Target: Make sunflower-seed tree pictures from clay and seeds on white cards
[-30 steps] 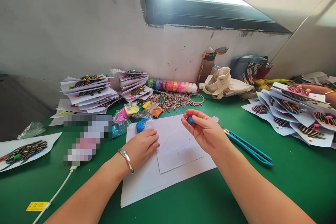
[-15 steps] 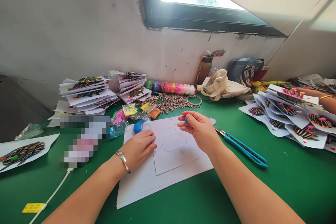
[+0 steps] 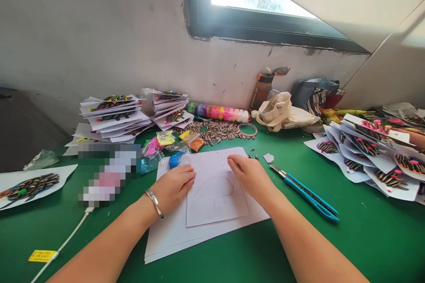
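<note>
At a green worktable (image 3: 348, 239) under a dark-framed window (image 3: 265, 22), a person steadies a drawing sheet (image 3: 215, 203) bearing a pencilled outline of a rounded, legged figure; it lies on top of a stack of white paper (image 3: 172, 234) straight ahead of them. The left hand (image 3: 174, 185), a silver bangle (image 3: 155, 201) at its wrist, rests loosely curled on the sheet's left edge and grips nothing. The right hand (image 3: 249, 174) presses bent fingertips onto the sheet's top edge; whether anything sits under them cannot be told. A lump of blue clay (image 3: 175, 159) lies just beyond the left hand, among small bags of pink, yellow and orange clay (image 3: 166, 139). To the right of the paper lie two blue utility knives (image 3: 305, 192) and a paper scrap (image 3: 268, 158). Farther back are a pile of striped sunflower seeds (image 3: 219, 130), a tape ring (image 3: 247, 130), a row of coloured clay pots (image 3: 217, 112), a brown water bottle (image 3: 264, 88) and a canvas bag (image 3: 283, 112). Finished seed pictures are stacked at left (image 3: 113, 115) and fanned out at right (image 3: 372, 146), where another person's arm (image 3: 419, 139) shows at the frame's edge. A white cable (image 3: 63, 245) and a yellow tag (image 3: 41, 255) lie near the left forearm.
</note>
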A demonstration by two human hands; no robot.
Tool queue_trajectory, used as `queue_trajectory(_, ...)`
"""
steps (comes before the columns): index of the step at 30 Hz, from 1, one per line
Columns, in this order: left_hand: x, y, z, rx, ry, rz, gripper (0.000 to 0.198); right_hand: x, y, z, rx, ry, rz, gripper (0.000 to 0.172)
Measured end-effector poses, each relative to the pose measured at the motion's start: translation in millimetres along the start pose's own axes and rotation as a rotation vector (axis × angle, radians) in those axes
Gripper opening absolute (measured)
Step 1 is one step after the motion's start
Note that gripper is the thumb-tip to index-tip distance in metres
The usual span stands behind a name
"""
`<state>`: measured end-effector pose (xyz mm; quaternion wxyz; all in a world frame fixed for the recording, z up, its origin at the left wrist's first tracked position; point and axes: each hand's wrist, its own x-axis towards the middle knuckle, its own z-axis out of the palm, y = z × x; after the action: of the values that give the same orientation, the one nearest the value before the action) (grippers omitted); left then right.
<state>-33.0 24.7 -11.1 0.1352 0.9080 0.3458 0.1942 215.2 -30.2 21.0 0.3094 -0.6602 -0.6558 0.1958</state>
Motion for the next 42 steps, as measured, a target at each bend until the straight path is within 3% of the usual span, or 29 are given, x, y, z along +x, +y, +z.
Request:
queue_trajectory(4, -0.4, 17.3, -15.3, -0.108, 0.172, -0.108, 0.034, -0.5, -5.9, -2.5, 0.121, 0.058, 0.024, 0.035)
queue_trajectory(7, 1.4, 34.7, -26.2, -0.345, 0.202, -0.302, 0.03, -3.4, -12.8, -1.3, 0.188, 0.038, 0.031, 0.036)
queue_trajectory(10, 6.1, 53.5, -29.0, -0.799, 0.157, -0.564, 0.035, -9.0, -19.4, 3.7, 0.248, 0.089, -0.044, 0.02)
queue_trajectory(13, 12.9, 75.0, -26.9, -1.332, 0.051, -0.785, 0.042, -17.2, -24.9, 13.2, 0.298, 0.167, -0.217, 0.035)
queue_trajectory(15, 17.5, 88.4, -25.0, -1.527, -0.044, -0.77, 0.041, -22.7, -28.6, 20.6, 0.297, 0.188, -0.397, 0.048)
queue_trajectory(17, 21.0, 97.7, -22.6, -1.647, -0.074, -0.64, 0.037, -27.2, -32.1, 26.8, 0.29, 0.184, -0.552, 0.057)
queue_trajectory(20, 22.1, 100.3, -18.4, -1.715, 0.02, -0.606, 0.027, -30.7, -35.0, 29.6, 0.339, 0.122, -0.54, 0.065)
queue_trajectory(23, 19.0, 93.4, -15.8, -1.713, 0.108, -0.695, 0.027, -30.5, -34.1, 24.7, 0.474, 0.001, -0.308, 0.07)
queue_trajectory(28, 13.7, 83.1, -15.4, -1.64, 0.071, -0.714, 0.037, -25.7, -36.1, 18.0, 0.668, -0.214, 0.027, 0.054)
queue_trajectory(34, 12.7, 81.7, -8.4, -1.538, 0.116, -0.688, 0.038, -21.4, -45.8, 17.6, 0.851, -0.403, -0.039, 0.034)
queue_trajectory(38, 13.2, 81.1, -7.4, -1.587, 0.063, -0.692, 0.037, -19.0, -43.4, 16.5, 0.872, -0.425, 0.005, 0.035)
queue_trajectory(42, 12.4, 79.1, -8.3, -1.65, 0.062, -0.632, 0.043, -17.6, -38.7, 18.6, 0.733, -0.261, 0.075, 0.04)
